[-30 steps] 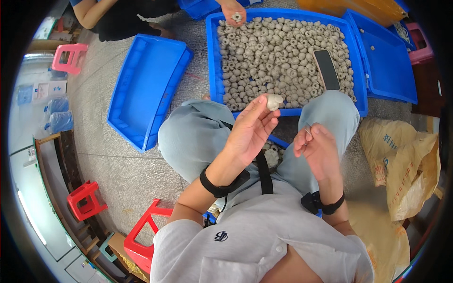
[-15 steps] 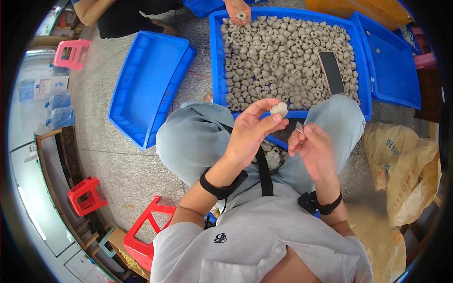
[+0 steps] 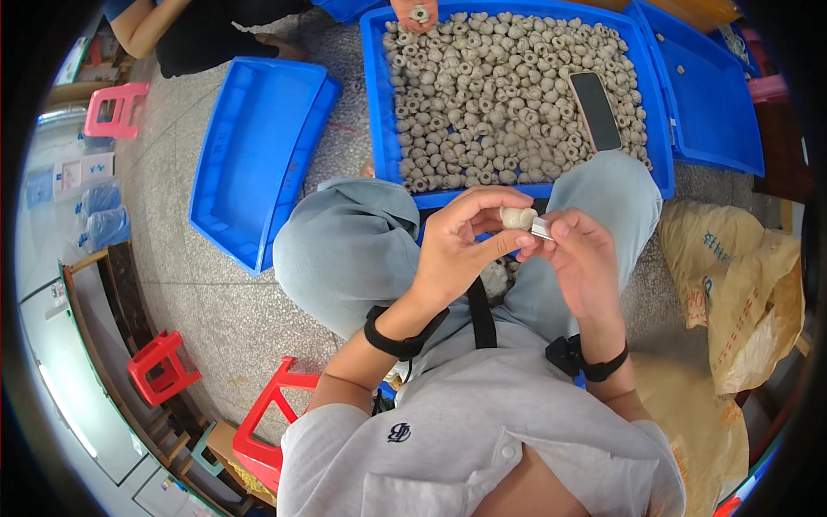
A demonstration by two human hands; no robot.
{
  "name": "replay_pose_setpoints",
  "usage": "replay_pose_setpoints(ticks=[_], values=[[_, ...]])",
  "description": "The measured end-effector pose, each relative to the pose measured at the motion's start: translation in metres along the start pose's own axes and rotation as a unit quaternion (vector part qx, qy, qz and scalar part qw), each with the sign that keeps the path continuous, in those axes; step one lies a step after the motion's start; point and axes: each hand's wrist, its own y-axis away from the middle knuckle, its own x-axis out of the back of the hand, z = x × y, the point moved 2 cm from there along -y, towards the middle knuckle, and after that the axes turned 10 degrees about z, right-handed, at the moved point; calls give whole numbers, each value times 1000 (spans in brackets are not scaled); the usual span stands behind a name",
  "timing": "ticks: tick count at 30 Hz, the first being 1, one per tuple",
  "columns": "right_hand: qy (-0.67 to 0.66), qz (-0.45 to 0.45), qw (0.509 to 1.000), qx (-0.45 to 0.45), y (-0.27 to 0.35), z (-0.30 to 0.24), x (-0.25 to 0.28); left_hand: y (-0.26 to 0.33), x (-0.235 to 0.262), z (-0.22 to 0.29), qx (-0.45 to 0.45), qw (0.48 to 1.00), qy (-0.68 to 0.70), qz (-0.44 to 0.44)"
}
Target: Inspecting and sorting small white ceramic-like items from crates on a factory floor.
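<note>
Grey-white, a small round piece (image 3: 515, 218) sits pinched between thumb and fingers of the left hand (image 3: 458, 239). Just right of it, the right hand (image 3: 586, 263) pinches a flat shiny strip (image 3: 542, 228); whether they touch is hard to see. Past the hands, a blue tray (image 3: 380, 112) holds many grey pieces (image 3: 491, 99) and a phone (image 3: 594, 110).

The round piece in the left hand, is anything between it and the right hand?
Yes: the metal strip, pinched in the right hand, sits between that hand and the piece. Whether strip and piece touch, I can't tell. Nothing else visible is in the way.
</note>
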Motion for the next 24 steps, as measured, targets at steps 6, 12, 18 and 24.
replay_pose_setpoints(ticks=[6,12,18,24], values=[[0,-4,1000,6,-1,0,1,0,-3,2,-8,1000,-13,5],[-3,18,1000,3,0,0,-1,0,-3,1,-29,999,-19,1],[-4,16,1000,5,1,0,-1,0,-3,1,-46,999,-20,-5],[-39,-32,999,10,-1,1,3,-1,-3,1,-64,997,-31,-10]])
